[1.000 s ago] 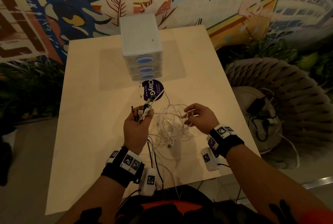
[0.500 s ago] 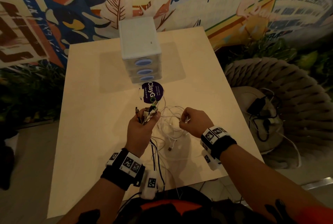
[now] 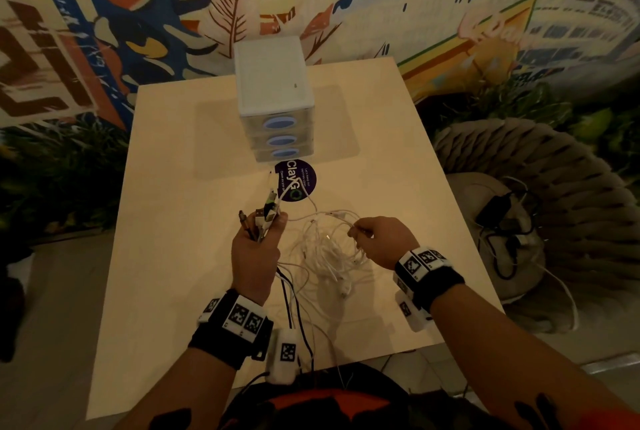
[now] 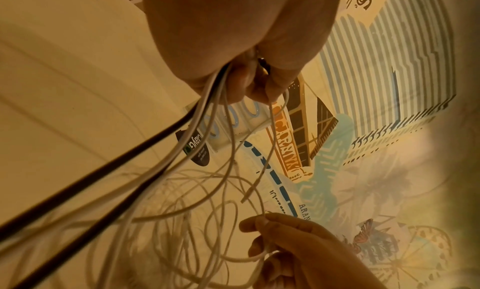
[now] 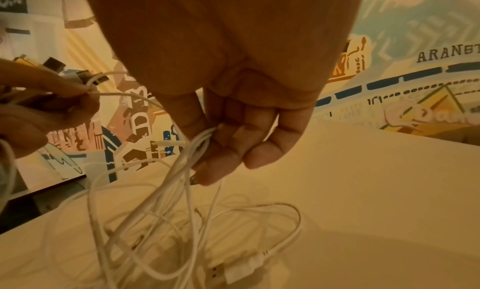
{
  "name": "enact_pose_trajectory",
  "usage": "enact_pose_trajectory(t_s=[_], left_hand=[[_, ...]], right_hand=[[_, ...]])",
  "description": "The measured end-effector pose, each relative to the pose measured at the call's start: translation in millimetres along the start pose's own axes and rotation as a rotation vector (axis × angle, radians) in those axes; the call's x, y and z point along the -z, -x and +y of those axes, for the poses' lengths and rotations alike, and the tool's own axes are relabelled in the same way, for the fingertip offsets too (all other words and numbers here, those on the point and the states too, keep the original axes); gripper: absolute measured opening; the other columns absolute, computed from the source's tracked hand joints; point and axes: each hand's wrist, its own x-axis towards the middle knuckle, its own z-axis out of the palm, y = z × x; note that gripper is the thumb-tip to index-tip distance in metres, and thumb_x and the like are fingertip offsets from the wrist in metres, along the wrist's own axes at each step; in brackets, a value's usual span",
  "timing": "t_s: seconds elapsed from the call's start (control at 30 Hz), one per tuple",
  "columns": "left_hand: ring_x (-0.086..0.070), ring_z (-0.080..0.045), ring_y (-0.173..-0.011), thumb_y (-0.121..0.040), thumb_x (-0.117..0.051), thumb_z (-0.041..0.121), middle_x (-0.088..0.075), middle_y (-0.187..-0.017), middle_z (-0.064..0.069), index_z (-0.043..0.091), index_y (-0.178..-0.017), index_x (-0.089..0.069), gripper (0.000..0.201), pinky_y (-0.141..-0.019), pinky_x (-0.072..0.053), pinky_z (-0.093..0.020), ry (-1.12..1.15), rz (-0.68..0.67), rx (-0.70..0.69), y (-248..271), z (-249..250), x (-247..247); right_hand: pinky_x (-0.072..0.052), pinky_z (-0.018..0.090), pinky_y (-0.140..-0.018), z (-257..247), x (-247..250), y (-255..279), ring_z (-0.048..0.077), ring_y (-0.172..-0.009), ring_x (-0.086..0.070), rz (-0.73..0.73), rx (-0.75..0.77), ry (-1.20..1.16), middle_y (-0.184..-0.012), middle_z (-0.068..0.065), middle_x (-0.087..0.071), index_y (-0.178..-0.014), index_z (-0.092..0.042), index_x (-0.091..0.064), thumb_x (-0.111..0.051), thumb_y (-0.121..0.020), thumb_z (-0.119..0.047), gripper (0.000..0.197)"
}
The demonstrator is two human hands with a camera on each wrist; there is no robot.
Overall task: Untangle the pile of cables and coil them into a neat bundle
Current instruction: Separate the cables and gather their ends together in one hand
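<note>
A tangle of white cables [image 3: 327,253] lies on the pale table [image 3: 180,221] between my hands. My left hand [image 3: 258,246] is raised and grips a bunch of cable ends, their plugs [image 3: 265,213] sticking up above the fist; white and black cables [image 4: 145,149] hang down from it. My right hand [image 3: 377,239] pinches several white cable strands [image 5: 192,149] between thumb and fingers above the pile. Loose loops and a USB plug [image 5: 215,272] rest on the table below it.
A white three-drawer box [image 3: 273,97] stands at the table's middle back, with a round purple sticker [image 3: 296,180] in front of it. A woven seat [image 3: 540,194] holding black cables and a charger [image 3: 502,218] sits to the right. A painted wall runs behind.
My right hand has shifted a little, first left then back right, still pinching white strands. My left hand keeps its grip on the cable ends, held slightly higher.
</note>
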Motion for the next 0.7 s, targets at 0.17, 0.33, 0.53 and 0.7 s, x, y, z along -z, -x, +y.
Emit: enact_pose_trajectory(t_s=[0.17, 0.33, 0.53, 0.7], left_hand=[[-0.017, -0.012, -0.052, -0.094, -0.070, 0.011, -0.030, -0.064, 0.006, 0.024, -0.080, -0.062, 0.021, -0.044, -0.021, -0.025, 0.102, -0.065, 0.025, -1, 0, 2], [-0.020, -0.007, -0.046, -0.084, -0.079, 0.018, -0.037, -0.073, -0.004, 0.019, -0.088, -0.066, 0.014, -0.043, -0.022, -0.024, 0.165, -0.066, 0.052, -4, 1, 7], [-0.019, -0.007, -0.043, -0.083, -0.071, 0.016, -0.038, -0.078, -0.002, 0.018, -0.090, -0.071, 0.007, -0.040, -0.024, -0.021, 0.207, -0.149, 0.117, -3, 5, 9], [-0.022, -0.005, -0.040, -0.096, -0.056, -0.002, -0.055, -0.074, -0.004, 0.014, -0.091, -0.074, 0.024, -0.040, -0.022, -0.021, 0.262, -0.229, 0.174, 0, 11, 10]], right_hand=[[-0.057, 0.032, -0.074, 7, 1, -1, 0.014, -0.073, -0.069, -0.035, -0.073, -0.078, -0.084, -0.007, -0.074, -0.094, -0.029, -0.074, -0.051, -0.098, -0.030, 0.024], [-0.056, 0.032, -0.076, 12, 2, 0, 0.014, -0.076, -0.069, -0.019, -0.092, -0.116, -0.085, -0.008, -0.073, -0.089, -0.029, -0.072, -0.051, -0.099, -0.031, 0.024], [-0.045, 0.031, -0.080, 19, -6, -7, 0.025, -0.093, -0.062, 0.027, -0.081, 0.028, -0.101, 0.000, -0.055, -0.104, -0.023, -0.073, -0.058, -0.097, -0.043, 0.026], [-0.054, 0.041, -0.089, 22, -3, -5, 0.024, -0.102, -0.062, 0.103, -0.076, -0.048, -0.123, 0.004, -0.049, -0.128, -0.029, -0.055, -0.071, -0.084, -0.040, 0.048]])
